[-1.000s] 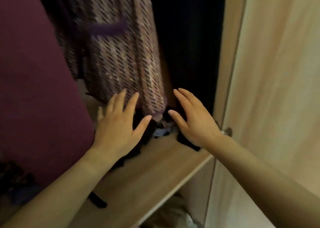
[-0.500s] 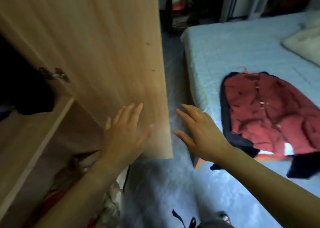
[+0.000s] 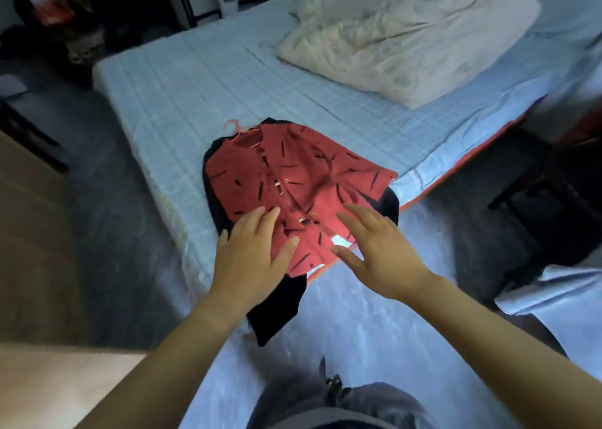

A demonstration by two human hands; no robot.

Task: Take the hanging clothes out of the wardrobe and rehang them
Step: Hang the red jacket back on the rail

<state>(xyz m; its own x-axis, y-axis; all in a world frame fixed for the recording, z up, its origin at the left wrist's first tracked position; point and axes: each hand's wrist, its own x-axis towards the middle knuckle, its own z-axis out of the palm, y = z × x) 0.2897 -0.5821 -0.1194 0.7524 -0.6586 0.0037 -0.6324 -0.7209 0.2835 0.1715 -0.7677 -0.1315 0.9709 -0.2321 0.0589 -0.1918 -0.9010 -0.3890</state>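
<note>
A red garment (image 3: 293,174) with black dashes lies flat on the near corner of the bed (image 3: 195,83), still on a red hanger (image 3: 236,129) whose hook sticks out at its collar. A dark garment (image 3: 277,308) lies under it and hangs over the bed's edge. My left hand (image 3: 252,252) and my right hand (image 3: 378,249) hover with fingers spread over the red garment's lower part. Both hold nothing. Whether they touch the cloth is unclear.
A cream quilt (image 3: 407,31) is bunched at the bed's far right. The wooden wardrobe door (image 3: 29,233) stands at the left edge. Grey floor (image 3: 107,233) runs between wardrobe and bed. Dark furniture (image 3: 553,184) sits at the right, clutter at the back left.
My view has swung from the wardrobe's inside, past its door, to the bed. Both hands stayed spread and empty and now sit over the red garment.
</note>
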